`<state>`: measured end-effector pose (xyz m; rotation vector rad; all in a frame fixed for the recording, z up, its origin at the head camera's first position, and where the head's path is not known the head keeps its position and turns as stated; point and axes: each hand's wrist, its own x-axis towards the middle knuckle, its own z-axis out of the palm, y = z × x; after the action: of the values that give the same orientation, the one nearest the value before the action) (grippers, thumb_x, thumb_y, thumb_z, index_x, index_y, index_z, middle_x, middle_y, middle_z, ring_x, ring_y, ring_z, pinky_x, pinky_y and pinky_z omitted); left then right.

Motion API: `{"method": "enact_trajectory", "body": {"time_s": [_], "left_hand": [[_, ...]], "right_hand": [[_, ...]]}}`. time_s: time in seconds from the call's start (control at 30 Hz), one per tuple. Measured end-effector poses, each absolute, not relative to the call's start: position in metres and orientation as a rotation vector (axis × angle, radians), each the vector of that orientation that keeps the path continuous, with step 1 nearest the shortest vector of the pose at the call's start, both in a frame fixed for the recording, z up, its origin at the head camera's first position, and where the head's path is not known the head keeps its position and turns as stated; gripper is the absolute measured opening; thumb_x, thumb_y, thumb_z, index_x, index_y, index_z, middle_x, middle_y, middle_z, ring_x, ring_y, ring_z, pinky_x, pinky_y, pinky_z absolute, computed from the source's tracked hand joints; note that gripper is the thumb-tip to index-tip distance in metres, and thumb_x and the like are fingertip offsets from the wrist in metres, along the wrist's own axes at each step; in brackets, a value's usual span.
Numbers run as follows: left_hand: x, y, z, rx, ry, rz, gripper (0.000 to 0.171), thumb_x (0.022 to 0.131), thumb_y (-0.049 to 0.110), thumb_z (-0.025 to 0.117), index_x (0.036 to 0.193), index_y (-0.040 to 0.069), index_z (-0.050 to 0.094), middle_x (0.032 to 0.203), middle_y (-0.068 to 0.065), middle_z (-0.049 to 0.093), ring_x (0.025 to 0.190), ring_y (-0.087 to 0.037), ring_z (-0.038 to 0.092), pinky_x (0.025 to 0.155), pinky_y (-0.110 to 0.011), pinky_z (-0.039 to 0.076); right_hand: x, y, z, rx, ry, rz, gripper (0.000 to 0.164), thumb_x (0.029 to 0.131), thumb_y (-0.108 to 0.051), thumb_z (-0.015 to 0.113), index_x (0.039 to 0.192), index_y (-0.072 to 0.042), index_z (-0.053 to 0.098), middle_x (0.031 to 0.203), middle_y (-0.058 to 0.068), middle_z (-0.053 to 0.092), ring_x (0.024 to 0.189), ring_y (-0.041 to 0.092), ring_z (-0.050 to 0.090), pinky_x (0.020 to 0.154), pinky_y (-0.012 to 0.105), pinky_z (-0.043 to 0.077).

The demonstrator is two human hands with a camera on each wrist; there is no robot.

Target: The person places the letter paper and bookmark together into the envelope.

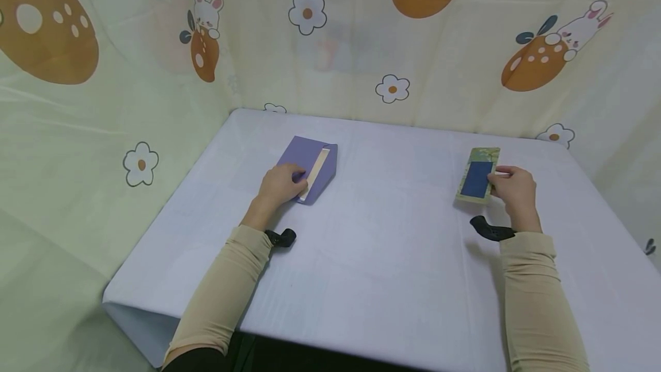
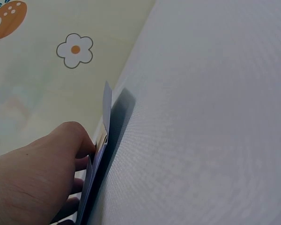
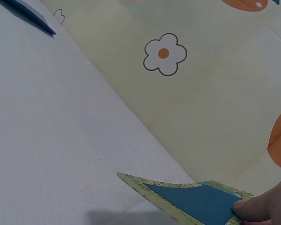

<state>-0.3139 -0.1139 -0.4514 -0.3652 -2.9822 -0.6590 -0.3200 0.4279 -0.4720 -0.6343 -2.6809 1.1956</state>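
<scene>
A purple envelope (image 1: pixel 310 157) with a pale strip across its flap is at the left part of the table. My left hand (image 1: pixel 281 183) grips its near-left side, thumb and fingers at the strip. Seen edge-on in the left wrist view, the envelope (image 2: pixel 107 110) casts a shadow on the cloth, and its flap stands out. On the right, my right hand (image 1: pixel 514 193) pinches a green patterned card (image 1: pixel 484 155) with a dark blue panel (image 1: pixel 476 179) by its right edge. The thumb (image 3: pixel 253 208) lies on the blue panel in the right wrist view; the fingers behind are hidden.
White cloth covers the table (image 1: pixel 372 257), whose front edge drops off near my forearms. A cream curtain (image 1: pixel 351 50) printed with flowers, rabbits and orange shapes hangs behind and at both sides. Black wrist mounts (image 1: pixel 281 238) stick out from both wrists.
</scene>
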Motion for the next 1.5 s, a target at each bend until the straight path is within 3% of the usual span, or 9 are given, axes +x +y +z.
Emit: {"method": "enact_trajectory", "body": {"time_s": [0.17, 0.3, 0.33, 0.57, 0.73, 0.87, 1.17, 1.33, 1.5], "left_hand": [[-0.313, -0.114, -0.45, -0.362, -2.986, -0.656, 0.043, 0.085, 0.034, 0.06, 0.123, 0.015, 0.065, 0.13, -0.008, 0.061, 0.125, -0.03, 0.054, 0.104, -0.043, 0.044], [-0.314, -0.113, -0.45, -0.361, -2.985, -0.656, 0.043, 0.085, 0.033, 0.06, 0.123, 0.015, 0.065, 0.13, -0.007, 0.061, 0.125, -0.03, 0.054, 0.104, -0.043, 0.044], [-0.314, -0.113, -0.45, -0.36, -2.985, -0.656, 0.042, 0.085, 0.033, 0.06, 0.123, 0.015, 0.065, 0.13, -0.007, 0.061, 0.125, -0.03, 0.054, 0.103, -0.043, 0.044], [-0.314, -0.114, -0.451, -0.359, -2.984, -0.666, 0.043, 0.084, 0.033, 0.06, 0.123, 0.015, 0.065, 0.13, -0.007, 0.061, 0.124, -0.031, 0.054, 0.102, -0.044, 0.045], [-0.314, -0.114, -0.451, -0.361, -2.983, -0.664, 0.043, 0.084, 0.033, 0.059, 0.123, 0.015, 0.065, 0.13, -0.007, 0.061, 0.125, -0.03, 0.054, 0.102, -0.044, 0.045], [-0.314, -0.114, -0.451, -0.364, -2.981, -0.667, 0.043, 0.085, 0.033, 0.059, 0.123, 0.015, 0.065, 0.13, -0.007, 0.061, 0.125, -0.031, 0.054, 0.103, -0.044, 0.044], [-0.313, -0.114, -0.451, -0.37, -2.986, -0.653, 0.043, 0.085, 0.034, 0.059, 0.124, 0.015, 0.064, 0.13, -0.007, 0.061, 0.125, -0.03, 0.053, 0.104, -0.044, 0.043], [-0.314, -0.114, -0.451, -0.372, -2.979, -0.666, 0.043, 0.085, 0.033, 0.059, 0.123, 0.015, 0.065, 0.13, -0.007, 0.061, 0.125, -0.03, 0.053, 0.104, -0.044, 0.043], [-0.314, -0.114, -0.452, -0.372, -2.977, -0.662, 0.043, 0.085, 0.033, 0.059, 0.124, 0.015, 0.064, 0.13, -0.007, 0.061, 0.125, -0.03, 0.053, 0.104, -0.044, 0.043]], "right_hand": [[-0.306, 0.413, -0.448, -0.664, -2.649, 1.324, 0.058, 0.093, -0.03, 0.055, 0.144, -0.005, 0.04, 0.128, 0.025, 0.056, 0.064, -0.005, 0.058, 0.039, 0.015, 0.044], [-0.317, 0.421, -0.465, -0.63, -2.667, 1.237, 0.059, 0.094, -0.036, 0.052, 0.143, -0.006, 0.041, 0.123, 0.021, 0.059, 0.063, -0.006, 0.058, 0.051, 0.015, 0.052], [-0.318, 0.42, -0.467, -0.631, -2.661, 1.225, 0.058, 0.094, -0.036, 0.05, 0.143, -0.007, 0.041, 0.123, 0.019, 0.059, 0.063, -0.008, 0.057, 0.049, 0.013, 0.05], [-0.298, 0.392, -0.43, -0.679, -2.639, 1.334, 0.055, 0.093, -0.026, 0.057, 0.141, -0.004, 0.044, 0.11, 0.015, 0.061, 0.064, -0.002, 0.061, 0.051, 0.028, 0.055], [-0.286, 0.373, -0.412, -0.661, -2.637, 1.375, 0.054, 0.094, -0.025, 0.055, 0.141, -0.003, 0.042, 0.109, 0.012, 0.06, 0.065, -0.005, 0.058, 0.065, 0.023, 0.058], [-0.281, 0.366, -0.406, -0.646, -2.63, 1.41, 0.053, 0.095, -0.022, 0.052, 0.142, -0.002, 0.04, 0.11, 0.009, 0.058, 0.066, -0.006, 0.057, 0.063, 0.015, 0.055], [-0.28, 0.358, -0.402, -0.594, -2.657, 1.446, 0.055, 0.096, -0.025, 0.049, 0.144, -0.002, 0.037, 0.112, 0.007, 0.055, 0.065, -0.01, 0.055, 0.074, 0.02, 0.057], [-0.282, 0.356, -0.403, -0.569, -2.645, 1.477, 0.054, 0.096, -0.025, 0.05, 0.144, -0.002, 0.037, 0.102, -0.002, 0.054, 0.066, -0.01, 0.055, 0.07, 0.018, 0.056], [-0.283, 0.354, -0.402, -0.567, -2.637, 1.494, 0.055, 0.096, -0.025, 0.05, 0.144, -0.002, 0.037, 0.102, -0.001, 0.053, 0.068, -0.008, 0.056, 0.067, 0.014, 0.055]]}}
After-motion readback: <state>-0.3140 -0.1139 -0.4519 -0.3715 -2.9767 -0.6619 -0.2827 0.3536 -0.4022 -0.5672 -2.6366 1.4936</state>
